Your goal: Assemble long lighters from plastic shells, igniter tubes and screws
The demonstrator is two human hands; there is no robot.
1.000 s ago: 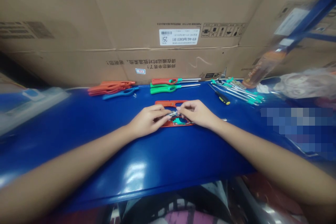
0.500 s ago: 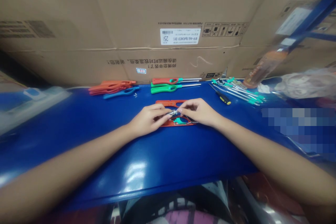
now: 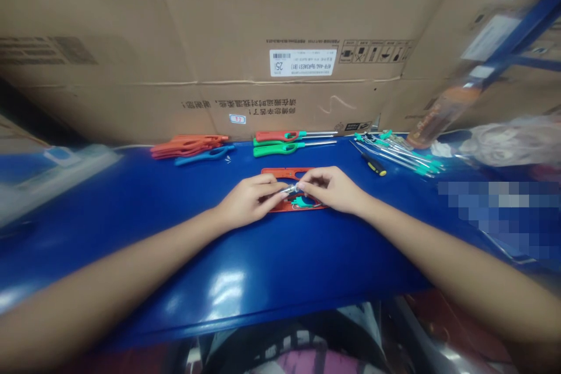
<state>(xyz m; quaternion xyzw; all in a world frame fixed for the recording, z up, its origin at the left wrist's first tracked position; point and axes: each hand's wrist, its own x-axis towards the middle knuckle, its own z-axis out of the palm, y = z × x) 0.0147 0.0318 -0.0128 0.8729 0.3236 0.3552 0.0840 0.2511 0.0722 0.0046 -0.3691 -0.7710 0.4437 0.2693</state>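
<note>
Both hands meet over an open red lighter shell (image 3: 280, 174) lying flat at the middle of the blue table (image 3: 272, 269). My left hand (image 3: 248, 200) pinches one end of a small silvery metal part (image 3: 290, 189). My right hand (image 3: 331, 189) pinches the other end of that part with its fingertips. A teal inner piece (image 3: 302, 203) shows inside the shell, just under my right hand. The rest of the shell is hidden by my fingers.
Orange and blue lighter shells (image 3: 188, 146) lie at the back left, assembled red and green lighters (image 3: 284, 143) at back centre. A yellow-handled screwdriver (image 3: 372, 163) and several teal-tipped metal rods (image 3: 403, 155) lie back right. Cardboard boxes (image 3: 263, 41) wall off the far edge.
Hardly anything differs: both hands keep their pinch on the small metal part over the red shell, with only slight finger shifts. The view has drifted a little.
</note>
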